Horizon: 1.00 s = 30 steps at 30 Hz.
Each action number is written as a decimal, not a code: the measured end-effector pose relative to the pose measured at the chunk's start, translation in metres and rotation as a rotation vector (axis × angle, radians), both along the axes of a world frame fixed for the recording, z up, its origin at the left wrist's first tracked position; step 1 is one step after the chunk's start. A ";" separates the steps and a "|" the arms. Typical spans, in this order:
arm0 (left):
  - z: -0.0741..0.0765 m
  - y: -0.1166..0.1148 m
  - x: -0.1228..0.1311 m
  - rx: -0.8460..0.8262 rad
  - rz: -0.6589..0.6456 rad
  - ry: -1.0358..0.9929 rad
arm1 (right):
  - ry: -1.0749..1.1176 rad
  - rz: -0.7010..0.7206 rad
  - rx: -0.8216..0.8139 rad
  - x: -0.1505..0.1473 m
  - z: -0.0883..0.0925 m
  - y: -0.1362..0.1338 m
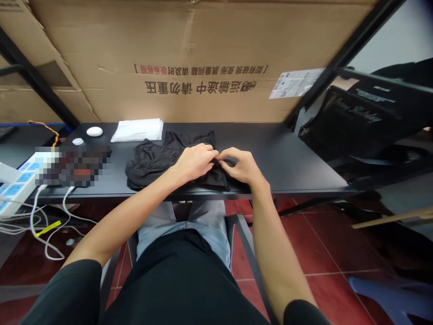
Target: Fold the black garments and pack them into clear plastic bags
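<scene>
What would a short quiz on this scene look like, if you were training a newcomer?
1. True or false: the left hand and the right hand are both touching the black cloth garment.
2. Which item lies on the black table, beyond and to the left of the garment?
A) a white folded stack
B) a coffee mug
C) a pair of scissors
3. Fill in the blank: the mostly white power strip at the far left has ____ sockets.

Key: 1 true; 2 A; 3 blue
</scene>
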State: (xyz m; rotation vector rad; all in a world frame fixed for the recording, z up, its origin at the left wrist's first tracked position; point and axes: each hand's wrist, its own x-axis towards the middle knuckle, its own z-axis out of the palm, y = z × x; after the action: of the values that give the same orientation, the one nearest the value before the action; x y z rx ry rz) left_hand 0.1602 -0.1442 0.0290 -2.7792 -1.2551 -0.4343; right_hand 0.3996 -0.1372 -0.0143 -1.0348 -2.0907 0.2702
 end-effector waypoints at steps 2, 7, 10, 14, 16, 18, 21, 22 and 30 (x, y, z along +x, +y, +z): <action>0.002 0.001 -0.002 -0.010 0.004 -0.020 | -0.005 0.002 0.003 0.001 -0.001 0.001; 0.008 0.002 -0.007 -0.052 0.000 -0.095 | -0.036 0.001 -0.026 0.002 -0.001 0.002; 0.010 0.004 -0.010 -0.061 0.010 -0.124 | -0.044 0.009 -0.021 0.001 0.000 0.002; 0.013 0.006 -0.014 -0.052 0.022 -0.168 | -0.041 0.056 -0.004 -0.001 0.001 0.003; 0.014 0.007 -0.016 -0.050 0.023 -0.188 | -0.036 0.078 0.008 0.000 0.001 0.004; 0.016 0.007 -0.018 -0.053 0.032 -0.201 | -0.020 0.085 0.023 0.000 0.001 0.005; 0.021 0.005 -0.021 -0.060 0.055 -0.208 | -0.003 0.087 0.034 0.000 0.000 0.006; 0.022 0.005 -0.022 -0.061 0.066 -0.206 | -0.002 0.088 0.035 0.000 -0.001 0.006; 0.028 0.003 -0.034 -0.038 0.102 -0.207 | -0.004 0.082 0.032 -0.001 -0.003 0.007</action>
State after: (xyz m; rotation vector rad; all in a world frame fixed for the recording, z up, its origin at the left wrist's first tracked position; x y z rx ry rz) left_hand 0.1260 -0.1413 0.0571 -2.7427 -1.4529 -0.7125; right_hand 0.3986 -0.1304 -0.0174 -0.9334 -2.1367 0.2751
